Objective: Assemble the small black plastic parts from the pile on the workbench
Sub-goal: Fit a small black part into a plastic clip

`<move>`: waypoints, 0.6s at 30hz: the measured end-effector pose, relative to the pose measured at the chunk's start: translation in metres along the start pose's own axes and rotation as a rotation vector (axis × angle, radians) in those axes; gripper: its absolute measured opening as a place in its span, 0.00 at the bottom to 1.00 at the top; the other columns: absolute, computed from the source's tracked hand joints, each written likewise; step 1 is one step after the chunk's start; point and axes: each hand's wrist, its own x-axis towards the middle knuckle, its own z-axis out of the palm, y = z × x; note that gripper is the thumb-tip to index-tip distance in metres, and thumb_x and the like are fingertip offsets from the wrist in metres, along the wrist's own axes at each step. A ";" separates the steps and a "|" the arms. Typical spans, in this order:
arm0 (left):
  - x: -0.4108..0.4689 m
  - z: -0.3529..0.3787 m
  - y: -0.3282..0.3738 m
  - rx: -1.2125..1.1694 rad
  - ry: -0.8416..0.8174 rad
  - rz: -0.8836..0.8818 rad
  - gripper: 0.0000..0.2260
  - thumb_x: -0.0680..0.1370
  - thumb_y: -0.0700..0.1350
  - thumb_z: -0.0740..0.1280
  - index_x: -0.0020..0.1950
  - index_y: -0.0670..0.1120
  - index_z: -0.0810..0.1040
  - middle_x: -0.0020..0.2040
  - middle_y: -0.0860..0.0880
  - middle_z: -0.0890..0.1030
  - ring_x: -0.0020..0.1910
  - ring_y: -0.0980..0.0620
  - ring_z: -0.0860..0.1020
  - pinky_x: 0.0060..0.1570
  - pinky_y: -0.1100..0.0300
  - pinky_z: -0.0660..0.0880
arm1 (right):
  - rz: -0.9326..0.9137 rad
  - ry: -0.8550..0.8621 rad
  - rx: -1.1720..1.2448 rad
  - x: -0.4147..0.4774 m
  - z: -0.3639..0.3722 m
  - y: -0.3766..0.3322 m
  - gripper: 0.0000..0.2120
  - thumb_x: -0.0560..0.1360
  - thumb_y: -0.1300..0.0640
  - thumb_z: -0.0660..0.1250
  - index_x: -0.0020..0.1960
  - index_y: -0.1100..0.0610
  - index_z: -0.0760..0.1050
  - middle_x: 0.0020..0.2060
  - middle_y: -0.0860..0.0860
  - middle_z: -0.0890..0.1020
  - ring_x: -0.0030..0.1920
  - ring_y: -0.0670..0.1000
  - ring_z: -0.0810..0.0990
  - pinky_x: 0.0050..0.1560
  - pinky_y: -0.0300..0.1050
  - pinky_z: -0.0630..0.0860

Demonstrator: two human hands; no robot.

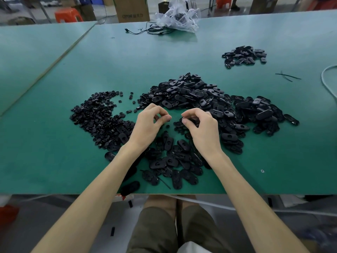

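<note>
A big pile of black oval shells covers the middle of the green workbench. To its left lies a heap of small round black parts. More oval shells lie between my forearms. My left hand hovers over the gap between the heaps, its thumb and forefinger curled together on what looks like a small dark part, mostly hidden. My right hand pinches a black oval shell at its fingertips. The two hands are a few centimetres apart.
A separate small heap of black oval pieces sits at the far right. A crumpled clear plastic bag and black cables lie at the far edge. Thin black strips and a white cord are at the right.
</note>
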 end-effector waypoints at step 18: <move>-0.003 0.000 0.006 0.035 0.022 0.034 0.06 0.83 0.47 0.68 0.51 0.45 0.79 0.41 0.55 0.80 0.38 0.60 0.75 0.40 0.68 0.71 | 0.025 -0.034 0.081 0.003 0.000 -0.002 0.05 0.78 0.57 0.76 0.52 0.56 0.84 0.45 0.46 0.85 0.44 0.40 0.81 0.47 0.32 0.76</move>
